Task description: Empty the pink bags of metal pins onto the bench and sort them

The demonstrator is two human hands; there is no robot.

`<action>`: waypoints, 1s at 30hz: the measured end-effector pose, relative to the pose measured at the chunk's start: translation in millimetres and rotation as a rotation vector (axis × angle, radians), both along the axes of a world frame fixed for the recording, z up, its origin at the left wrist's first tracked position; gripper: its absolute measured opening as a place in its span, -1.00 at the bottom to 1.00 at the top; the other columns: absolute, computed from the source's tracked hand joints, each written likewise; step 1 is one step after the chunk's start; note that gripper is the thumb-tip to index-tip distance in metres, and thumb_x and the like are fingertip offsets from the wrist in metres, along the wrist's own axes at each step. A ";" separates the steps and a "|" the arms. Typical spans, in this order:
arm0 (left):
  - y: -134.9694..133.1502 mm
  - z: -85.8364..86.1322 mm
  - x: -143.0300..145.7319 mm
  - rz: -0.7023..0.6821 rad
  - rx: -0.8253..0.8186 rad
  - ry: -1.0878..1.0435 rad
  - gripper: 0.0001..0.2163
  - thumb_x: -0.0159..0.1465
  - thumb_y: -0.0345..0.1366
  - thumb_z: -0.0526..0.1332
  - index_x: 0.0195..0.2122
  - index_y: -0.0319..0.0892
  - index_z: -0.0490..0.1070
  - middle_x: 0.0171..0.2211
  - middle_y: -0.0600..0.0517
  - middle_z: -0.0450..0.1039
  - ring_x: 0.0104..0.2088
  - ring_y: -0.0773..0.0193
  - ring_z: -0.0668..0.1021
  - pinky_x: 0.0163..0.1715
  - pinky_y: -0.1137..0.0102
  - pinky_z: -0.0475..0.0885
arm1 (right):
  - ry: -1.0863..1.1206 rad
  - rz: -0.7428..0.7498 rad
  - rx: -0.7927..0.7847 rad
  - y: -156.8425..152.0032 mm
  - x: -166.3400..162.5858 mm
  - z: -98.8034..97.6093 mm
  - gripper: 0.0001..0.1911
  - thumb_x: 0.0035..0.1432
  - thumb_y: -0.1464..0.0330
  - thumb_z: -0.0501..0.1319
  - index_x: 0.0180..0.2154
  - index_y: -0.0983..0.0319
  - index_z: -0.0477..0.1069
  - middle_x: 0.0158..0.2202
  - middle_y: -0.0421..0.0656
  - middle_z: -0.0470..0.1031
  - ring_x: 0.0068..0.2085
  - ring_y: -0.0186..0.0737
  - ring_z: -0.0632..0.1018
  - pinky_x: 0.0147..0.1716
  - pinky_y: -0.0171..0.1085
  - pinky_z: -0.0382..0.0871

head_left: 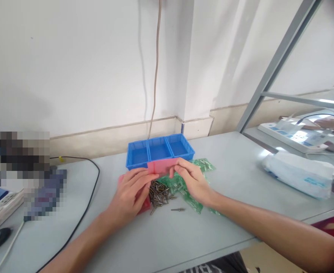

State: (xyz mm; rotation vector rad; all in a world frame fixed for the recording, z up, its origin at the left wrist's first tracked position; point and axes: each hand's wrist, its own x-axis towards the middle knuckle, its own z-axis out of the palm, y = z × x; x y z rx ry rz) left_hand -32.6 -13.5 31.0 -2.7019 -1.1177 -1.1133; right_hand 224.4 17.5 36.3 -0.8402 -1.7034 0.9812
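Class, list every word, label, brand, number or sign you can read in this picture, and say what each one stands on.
No text can be read with certainty.
White package: blue print, too blurred to read.
Dark garment at the bottom edge: white lettering, cut off and unreadable.
Pink plastic piece: no lettering visible.
Blue bins: no lettering visible.

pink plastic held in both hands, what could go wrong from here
The pink plastic, held by the left hand and right hand, could slip or tear. The loose metal pieces might scatter if the left hand brushes them. The lone piece lying apart could be overlooked.
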 end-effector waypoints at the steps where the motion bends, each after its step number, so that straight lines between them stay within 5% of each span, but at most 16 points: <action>1: 0.5 0.3 -0.7 -0.015 0.027 0.019 -0.66 0.51 -0.48 0.12 0.23 -0.06 0.47 0.08 -0.05 0.62 0.14 0.13 0.54 0.17 0.18 0.44 | -0.011 -0.007 0.023 0.7 -0.2 -1.3 -0.67 0.54 0.28 0.09 -0.31 0.16 0.48 -0.20 -0.17 0.55 -0.08 -0.14 0.54 -0.01 -0.18 0.35; 5: 0.9 -0.6 0.6 -0.057 0.153 0.060 -0.61 0.46 -0.56 0.13 0.25 -0.12 0.43 0.02 -0.06 0.65 0.04 0.14 0.59 0.10 0.21 0.44 | -0.024 -0.046 0.116 2.8 -0.8 -3.5 -0.75 0.51 0.25 0.18 -0.28 0.15 0.45 -0.25 -0.19 0.39 -0.17 -0.17 0.45 -0.11 -0.19 0.33; 9: 1.2 -7.3 1.5 -0.033 0.164 0.070 -0.57 0.46 -0.57 0.12 0.29 -0.10 0.41 0.05 -0.08 0.65 0.04 0.14 0.62 0.12 0.20 0.44 | 0.005 -0.054 0.054 2.8 -1.3 -4.3 -0.83 0.52 0.24 0.18 -0.17 0.12 0.47 -0.21 -0.19 0.43 -0.18 -0.18 0.47 -0.14 -0.19 0.34; 18: -2.0 -7.5 6.6 0.063 -0.374 -0.208 -0.69 0.52 -0.36 0.12 0.19 0.04 0.51 0.13 0.05 0.63 0.11 0.21 0.64 0.17 0.28 0.52 | 0.182 0.039 -0.131 3.4 -4.4 -11.1 -0.85 0.47 0.25 0.25 -0.06 0.08 0.28 -0.34 -0.27 0.42 -0.34 -0.22 0.46 -0.31 -0.24 0.35; 21: -0.4 -6.5 7.8 0.076 -0.450 -0.262 -0.72 0.50 -0.34 0.14 0.13 0.03 0.56 0.09 0.05 0.65 0.06 0.19 0.66 0.14 0.27 0.53 | 0.074 0.020 -0.071 2.6 -3.2 -9.9 -0.92 0.49 0.26 0.21 -0.11 0.11 0.42 -0.29 -0.23 0.45 -0.30 -0.22 0.46 -0.28 -0.23 0.36; 30: 2.9 -11.0 7.6 0.110 -0.533 -0.352 -0.76 0.46 -0.29 0.19 0.06 -0.01 0.60 -0.02 0.00 0.67 -0.07 0.16 0.67 0.03 0.26 0.55 | -0.057 -0.029 0.044 5.9 0.4 -14.0 -0.70 0.48 0.44 0.07 -0.02 0.09 0.56 0.00 -0.14 0.61 0.04 -0.12 0.59 0.00 -0.15 0.45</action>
